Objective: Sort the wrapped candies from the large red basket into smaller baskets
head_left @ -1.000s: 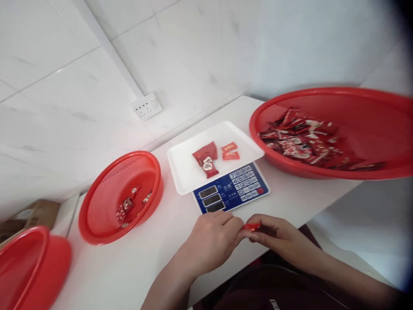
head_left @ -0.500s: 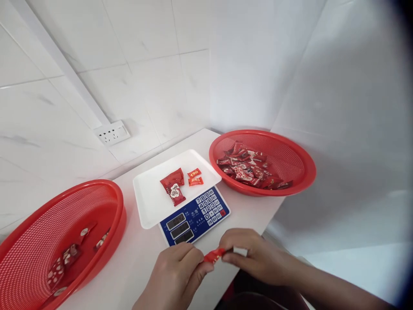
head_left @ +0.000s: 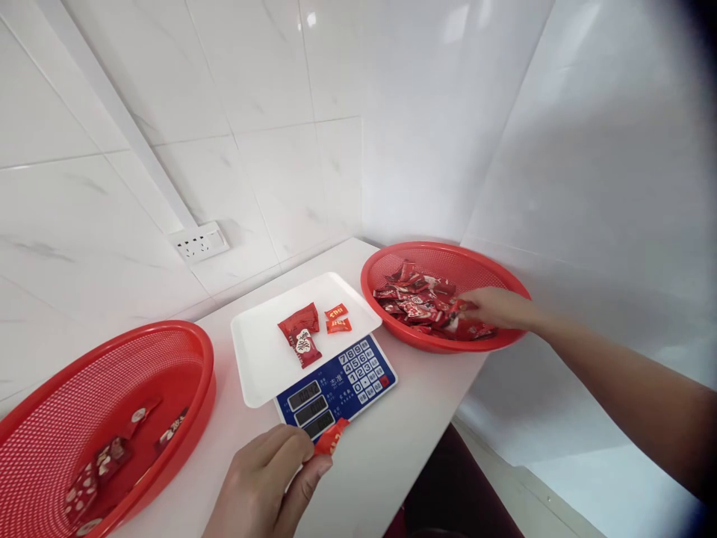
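Note:
My left hand (head_left: pixel 269 474) pinches a small red wrapped candy (head_left: pixel 332 438) by one end, just over the near edge of the scale's display panel. Inside the right red basket (head_left: pixel 386 321), my right hand (head_left: pixel 496 308) closes its fingertips on a red wrapped candy (head_left: pixel 459 308) at the top of the pile; its fingers are partly blurred. The white tray (head_left: pixel 258 351) of the blue digital scale (head_left: pixel 350 381) carries two larger dark red packets (head_left: pixel 302 332) that overlap and two small red candies (head_left: pixel 337 317) beside them.
Another red mesh basket (head_left: pixel 193 351), at the left, holds several loose wrapped packets (head_left: pixel 112 457). Both baskets and the scale stand on a white table (head_left: pixel 403 418) in a corner. A wall socket (head_left: pixel 199 242) is above the table's back edge.
My right hand has let go of the small candy and moved right, into the basket. My left hand keeps the candy and has shifted left. The tray's packets stay put.

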